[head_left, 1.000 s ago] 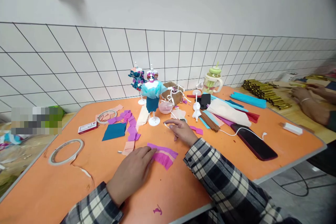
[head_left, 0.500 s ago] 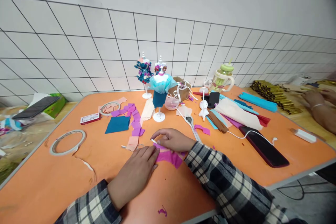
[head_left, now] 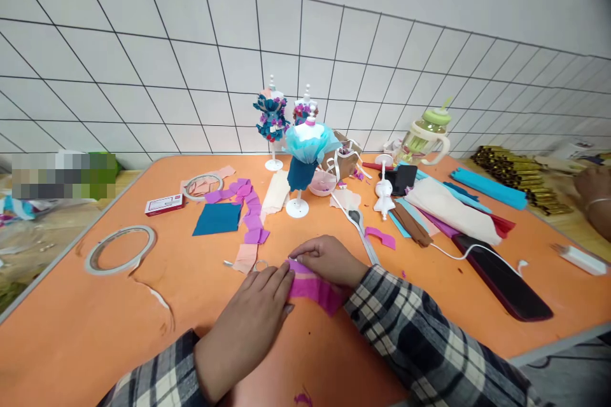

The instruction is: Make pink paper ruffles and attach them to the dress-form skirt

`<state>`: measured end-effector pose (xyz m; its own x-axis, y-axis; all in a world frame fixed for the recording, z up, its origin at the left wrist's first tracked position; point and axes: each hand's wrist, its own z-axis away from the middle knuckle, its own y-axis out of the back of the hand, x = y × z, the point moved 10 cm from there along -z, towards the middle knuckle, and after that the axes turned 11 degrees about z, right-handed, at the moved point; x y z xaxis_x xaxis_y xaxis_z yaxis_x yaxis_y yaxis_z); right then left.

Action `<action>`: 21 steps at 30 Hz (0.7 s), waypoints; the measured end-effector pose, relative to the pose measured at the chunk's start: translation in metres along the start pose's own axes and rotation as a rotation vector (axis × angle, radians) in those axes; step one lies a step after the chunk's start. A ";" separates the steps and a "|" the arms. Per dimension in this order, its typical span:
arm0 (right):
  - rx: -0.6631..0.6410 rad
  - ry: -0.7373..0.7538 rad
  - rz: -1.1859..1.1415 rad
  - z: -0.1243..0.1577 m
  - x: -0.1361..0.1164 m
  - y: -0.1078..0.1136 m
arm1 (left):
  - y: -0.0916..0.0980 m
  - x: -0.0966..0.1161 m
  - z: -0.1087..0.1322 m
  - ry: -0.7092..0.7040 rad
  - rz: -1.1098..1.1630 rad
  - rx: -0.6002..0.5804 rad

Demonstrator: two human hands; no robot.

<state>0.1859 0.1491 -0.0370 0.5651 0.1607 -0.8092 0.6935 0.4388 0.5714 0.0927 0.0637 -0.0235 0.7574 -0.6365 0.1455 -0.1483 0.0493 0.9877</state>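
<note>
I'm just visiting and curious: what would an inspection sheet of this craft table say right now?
Surface: orange table, scuffed, with paper scraps.
Job's things: pink crepe-paper strip lying flat on the table.
Clutter: white mini mannequin in teal paper dress; white tape ring; purple paper pieces; green-lidded drinking bottle.
Hands: left hand flat, fingers on the strip; right hand curled at its far edge, grip unclear.
Cables: white cable running to a dark phone.
Surroundings: white tiled wall; another person's hand by gold tubes.
</note>
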 end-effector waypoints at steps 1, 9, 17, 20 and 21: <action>-0.007 0.006 -0.021 0.000 -0.002 -0.002 | -0.001 0.000 0.000 0.002 -0.020 -0.005; -0.051 -0.041 -0.092 -0.006 0.007 -0.019 | -0.002 0.003 0.002 -0.001 -0.021 0.004; -0.144 -0.107 -0.214 -0.003 0.011 -0.022 | 0.000 -0.003 0.007 -0.002 0.025 0.076; -0.206 -0.127 -0.240 -0.001 0.011 -0.024 | 0.001 -0.005 0.008 -0.022 0.014 0.082; -0.225 -0.126 -0.257 0.000 0.010 -0.025 | 0.002 -0.005 0.009 -0.026 0.016 0.084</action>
<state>0.1742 0.1397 -0.0592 0.4452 -0.0844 -0.8914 0.7125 0.6364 0.2956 0.0832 0.0601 -0.0228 0.7378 -0.6562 0.1583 -0.2139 -0.0049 0.9768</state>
